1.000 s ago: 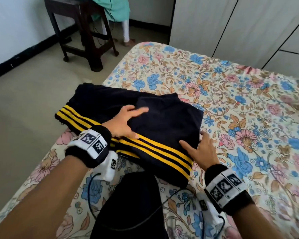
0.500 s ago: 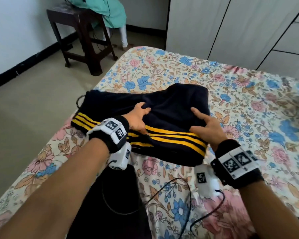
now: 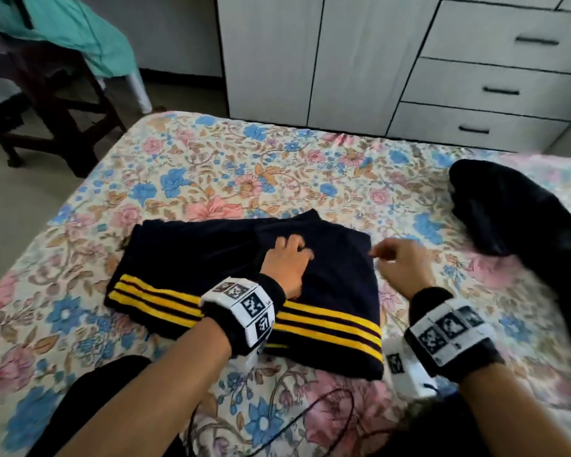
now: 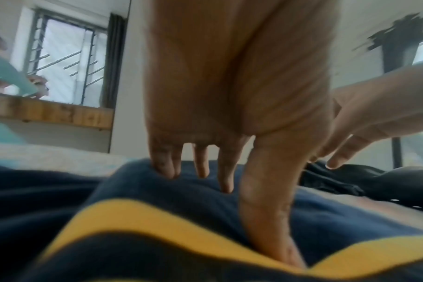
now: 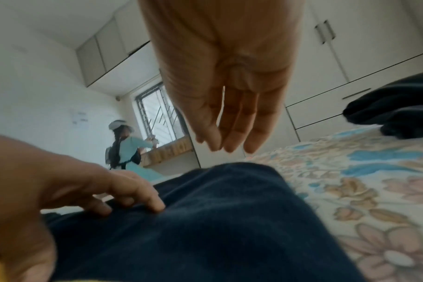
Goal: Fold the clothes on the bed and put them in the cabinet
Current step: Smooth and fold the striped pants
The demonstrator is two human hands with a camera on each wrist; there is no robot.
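While the folded navy garment (image 3: 211, 258) with yellow stripes lies flat on the bed (image 3: 244, 166), near its front edge, the left hand (image 3: 285, 263) rests palm-down on the upper middle of the fabric. Its fingers (image 4: 200, 164) are spread and nearly straight; the tips press into the cloth, thumb lying along a yellow stripe. No pinch or grasp observed.

The right hand (image 3: 401, 265) hovers just beside the garment's right edge, above the floral sheet. Fingers (image 5: 232, 133) hang loose, slightly bent, holding nothing. From the right wrist view the fingertips are clear of the fabric; contact with the sheet cannot be confirmed.

Garment state: folded into a rough rectangle, three yellow stripes running along the near edge, the top layer slightly raised at its far right corner.

A second dark garment (image 3: 515, 225) lies in an unfolded heap at the right side of the bed, well apart from the folded one.

The white cabinet (image 3: 310, 61) stands beyond the far side of the bed, doors closed; a stack of three drawers (image 3: 495, 87) with dark handles sits at its right.

Left background: dark wooden stool (image 3: 56, 103) on the floor with teal cloth (image 3: 80, 31) draped over it. Black cables (image 3: 327, 407) trail over the sheet at the near edge.
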